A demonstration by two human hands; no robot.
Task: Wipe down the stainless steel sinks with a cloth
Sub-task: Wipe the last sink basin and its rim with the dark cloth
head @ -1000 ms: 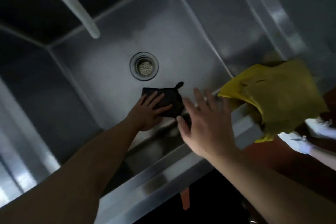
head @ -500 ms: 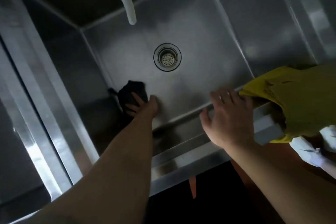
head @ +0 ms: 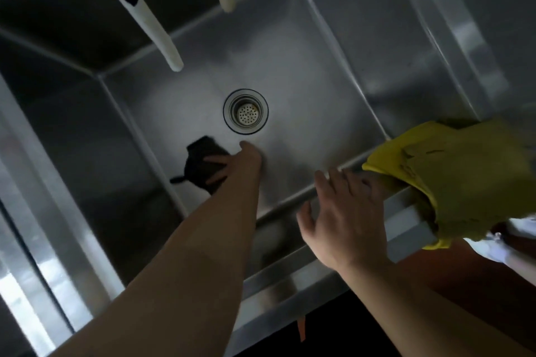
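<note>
The left hand (head: pixel 232 165) presses a dark cloth (head: pixel 203 164) flat on the sink (head: pixel 304 90) floor, near-left of the drain (head: pixel 245 111) (fingers seemingly straight). The right hand (head: pixel 345 223), fingers relaxed, braces near the rim. Overlapping strokes should reach the corners.

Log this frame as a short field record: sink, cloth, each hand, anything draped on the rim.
sink: stainless steel sink basin, round perforated drain strainer in its floor
cloth: small black cloth on the basin floor, near the left wall
left hand: left hand presses the cloth flat
right hand: right hand on the front rim, fingers spread
rim item: yellow cloth draped over the front right rim
</note>
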